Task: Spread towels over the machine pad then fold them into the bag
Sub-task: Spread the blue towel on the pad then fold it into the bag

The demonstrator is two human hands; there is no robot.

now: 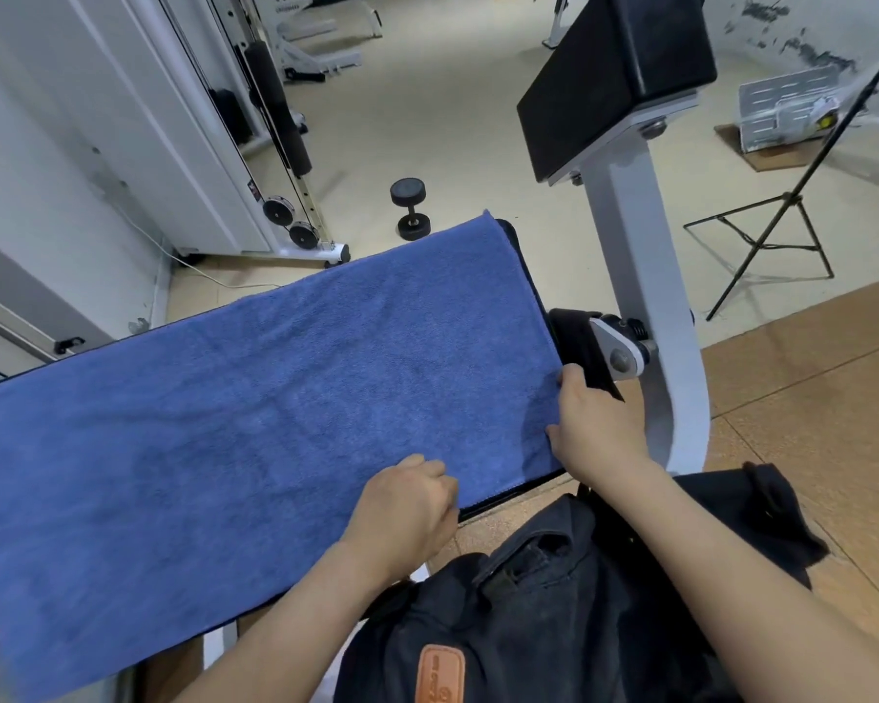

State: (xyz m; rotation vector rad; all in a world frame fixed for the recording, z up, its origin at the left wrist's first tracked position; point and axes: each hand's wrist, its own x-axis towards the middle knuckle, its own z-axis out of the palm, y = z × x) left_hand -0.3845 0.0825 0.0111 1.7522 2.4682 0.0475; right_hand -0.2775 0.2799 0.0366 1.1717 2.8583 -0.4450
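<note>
Head view: a blue towel (pixel 255 398) lies spread flat along the black machine pad (pixel 509 230), running from the centre of the frame out toward 9 o'clock and covering nearly all of it; only thin black strips of the pad show at the towel's right end and near edge. The left hand (pixel 407 504), just below centre, has its grip closed on the towel's near long edge, fingers curled over the hem. The right hand (pixel 597 423), toward 4 o'clock from centre, grips the short right end of the towel near its near corner, thumb on top and fingers curled over the edge. A black bag (pixel 554 601) with an orange leather tag sits at 5 o'clock, just beside the pad's near edge and below both forearms. A white frame post (pixel 645 276) rises at 2 o'clock, carrying an upper black pad (pixel 615 78) at 1 o'clock. On the floor at 12 o'clock lies a dumbbell (pixel 411 210), and a tripod stand (pixel 767 235) stands at 3 o'clock.
</note>
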